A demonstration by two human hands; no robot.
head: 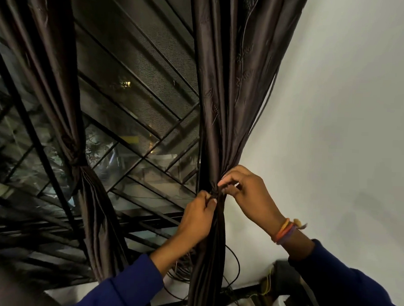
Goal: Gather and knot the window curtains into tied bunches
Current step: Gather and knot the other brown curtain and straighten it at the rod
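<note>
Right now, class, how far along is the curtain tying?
Done: the left curtain already hangs cinched in a knot. In hand: the left hand and right hand pinch the gathered right curtain at its waist. Left: finishing that knot.

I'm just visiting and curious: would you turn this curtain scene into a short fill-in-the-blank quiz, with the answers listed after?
1. The left curtain hangs already ____ at its middle.
2. Both hands pinch the gathered waist of the ____ curtain.
3. The right hand has coloured ____ at its wrist.
4. The left hand comes out of a ____ sleeve.

Missing words: knotted; right; bands; blue
</note>
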